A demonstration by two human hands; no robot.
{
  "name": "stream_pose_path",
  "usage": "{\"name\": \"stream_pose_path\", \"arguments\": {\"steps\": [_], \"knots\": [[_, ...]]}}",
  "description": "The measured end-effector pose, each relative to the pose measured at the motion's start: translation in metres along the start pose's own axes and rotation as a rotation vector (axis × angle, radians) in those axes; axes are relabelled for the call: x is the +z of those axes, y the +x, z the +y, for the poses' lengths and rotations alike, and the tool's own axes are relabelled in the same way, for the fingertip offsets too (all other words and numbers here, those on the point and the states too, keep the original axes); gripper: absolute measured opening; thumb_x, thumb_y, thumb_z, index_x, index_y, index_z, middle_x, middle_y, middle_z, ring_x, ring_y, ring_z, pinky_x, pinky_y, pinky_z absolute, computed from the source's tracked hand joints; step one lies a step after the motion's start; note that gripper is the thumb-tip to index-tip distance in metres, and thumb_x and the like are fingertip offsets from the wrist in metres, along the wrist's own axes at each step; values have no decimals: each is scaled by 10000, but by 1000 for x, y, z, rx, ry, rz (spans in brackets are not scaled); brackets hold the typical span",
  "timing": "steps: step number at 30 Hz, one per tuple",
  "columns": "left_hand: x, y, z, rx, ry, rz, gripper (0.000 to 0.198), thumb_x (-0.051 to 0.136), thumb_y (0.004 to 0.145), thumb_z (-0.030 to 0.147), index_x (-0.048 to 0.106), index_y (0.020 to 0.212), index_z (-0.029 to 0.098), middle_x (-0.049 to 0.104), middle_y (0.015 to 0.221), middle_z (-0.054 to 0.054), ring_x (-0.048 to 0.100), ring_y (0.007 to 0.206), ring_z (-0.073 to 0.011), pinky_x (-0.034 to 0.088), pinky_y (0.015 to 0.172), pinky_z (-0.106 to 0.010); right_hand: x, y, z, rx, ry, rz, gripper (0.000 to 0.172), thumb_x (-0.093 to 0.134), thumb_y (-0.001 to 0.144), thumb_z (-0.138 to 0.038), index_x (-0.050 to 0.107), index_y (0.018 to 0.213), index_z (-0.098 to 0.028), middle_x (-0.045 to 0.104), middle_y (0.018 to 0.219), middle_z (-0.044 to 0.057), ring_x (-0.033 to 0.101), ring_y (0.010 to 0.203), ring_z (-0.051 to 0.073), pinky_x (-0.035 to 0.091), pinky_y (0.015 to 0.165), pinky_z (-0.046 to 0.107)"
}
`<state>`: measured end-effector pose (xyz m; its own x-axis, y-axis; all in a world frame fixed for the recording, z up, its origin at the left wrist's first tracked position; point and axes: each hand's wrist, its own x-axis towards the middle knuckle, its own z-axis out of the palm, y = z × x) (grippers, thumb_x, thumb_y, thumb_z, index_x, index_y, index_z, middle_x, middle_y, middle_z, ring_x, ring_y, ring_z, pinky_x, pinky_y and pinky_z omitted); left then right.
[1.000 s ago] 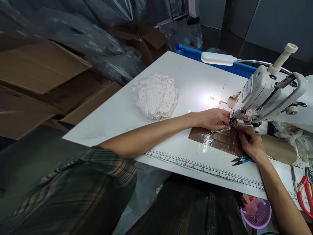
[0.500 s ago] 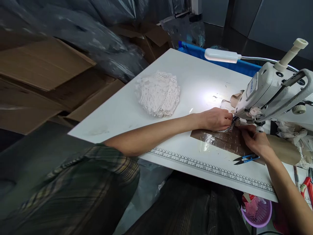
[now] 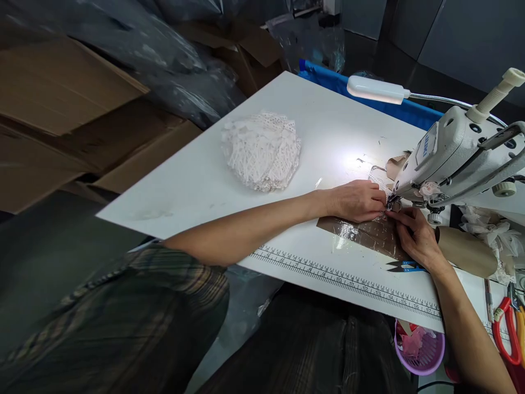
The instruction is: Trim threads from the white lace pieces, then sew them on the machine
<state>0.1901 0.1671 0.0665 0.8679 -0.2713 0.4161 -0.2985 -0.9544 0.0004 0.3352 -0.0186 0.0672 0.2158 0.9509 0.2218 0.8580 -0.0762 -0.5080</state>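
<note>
L grip bunched on wht lace, R grip nr presser ft, can't tell if pinching.

Left forearm: stretched out, bared from around the elbow.
Left hand: held back upward, fingers bent and bunched.
Right forearm: bared, angled inward.
Right hand: turned toward the left hand, index finger extended.
Fingertips: held close together; contact cannot be made out.

Lace pile: on table, left | sewing machine: right | snips: before machine | basket: below table edge
</note>
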Motion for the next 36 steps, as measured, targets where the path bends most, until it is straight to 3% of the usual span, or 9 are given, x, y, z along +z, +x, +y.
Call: {"name": "stream_pose_path", "arguments": {"steps": [4,11,16,20,24,30,36], "knots": [[-2,-2,1,22,-30,23,219,506,948,229,708,881,178,728,986,-70,607,768,-162,486,715,-327,0,1,1,-12,19,-10,358,460,882,-248,749,1091,-274,670,1071,77,656,930,219,559,824,375],[1,-1,2,29,27,31,281,464,961,231,715,846,178,742,960,-70,607,756,-166,455,718,-334,-1,2,1,78,185,87,375,398,932,-276,712,1130,-223,701,1033,71,648,1005,214,514,972,413],[3,-1,3,26,39,29,299,450,962,239,711,826,188,746,952,-61,615,767,-169,443,762,-348,1,-1,-2,-23,-5,27,371,423,927,-273,723,1144,-260,654,1030,89,653,902,221,563,802,380],[4,-2,3,43,3,77,261,487,941,241,704,802,199,750,975,-44,631,794,-162,423,915,-392,3,-3,-2,-125,-181,17,396,415,930,-250,719,1183,-243,603,1032,116,624,801,209,567,693,361],[3,-3,4,8,7,70,249,501,928,258,699,784,208,750,959,-29,632,791,-165,367,1015,-442,6,-5,-5,-168,-283,42,400,429,934,-249,688,1237,-226,584,1007,121,601,815,218,570,689,367],[1,-3,7,-4,31,51,269,486,938,268,705,793,213,740,968,-36,636,808,-171,369,1031,-455,12,-8,-10,-144,-302,66,392,427,938,-238,674,1240,-199,572,1032,142,582,874,248,564,764,417],[-2,-5,6,-33,43,-11,245,487,935,295,709,870,212,721,1032,-55,634,889,-202,382,1037,-470,13,-8,-15,-117,-403,39,402,407,947,-274,638,1270,-216,596,1046,151,552,781,226,536,730,415]]}}
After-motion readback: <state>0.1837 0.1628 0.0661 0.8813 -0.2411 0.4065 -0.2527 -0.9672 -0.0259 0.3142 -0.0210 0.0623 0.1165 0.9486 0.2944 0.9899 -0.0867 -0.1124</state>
